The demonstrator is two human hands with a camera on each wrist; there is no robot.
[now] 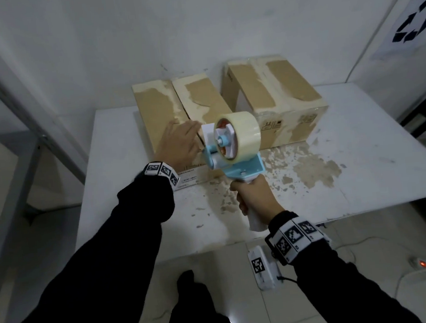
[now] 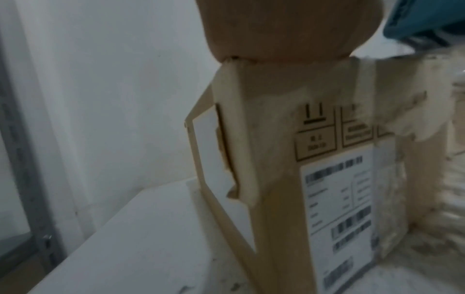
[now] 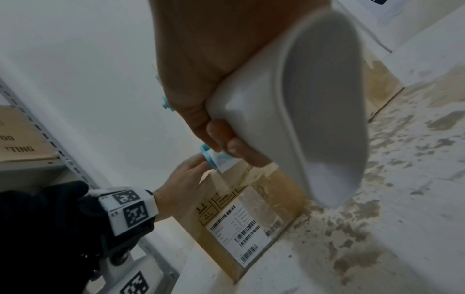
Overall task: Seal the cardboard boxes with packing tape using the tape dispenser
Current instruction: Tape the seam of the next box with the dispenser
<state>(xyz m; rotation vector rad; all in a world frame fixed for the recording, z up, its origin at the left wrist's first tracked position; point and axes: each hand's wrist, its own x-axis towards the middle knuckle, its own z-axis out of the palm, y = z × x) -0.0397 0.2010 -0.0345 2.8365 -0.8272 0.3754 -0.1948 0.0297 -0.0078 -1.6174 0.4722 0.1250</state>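
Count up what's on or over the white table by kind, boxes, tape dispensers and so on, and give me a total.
Cardboard boxes: 2, left box and right box
Tape dispensers: 1, the tape dispenser gripped by the right hand
Tape rolls: 1, the tape roll
Total: 4

— What are you working with on your table?

— Two worn cardboard boxes side by side at the back. Your near-left box [image 1: 166, 119] has its top flaps meeting at a seam, a white barcode label on its front. The right box [image 1: 279, 103] is closed.

— And your tool?

— A light-blue tape dispenser [image 1: 231, 146] with a white handle, held raised at the left box's front edge, carrying a clear tape roll [image 1: 240, 132].
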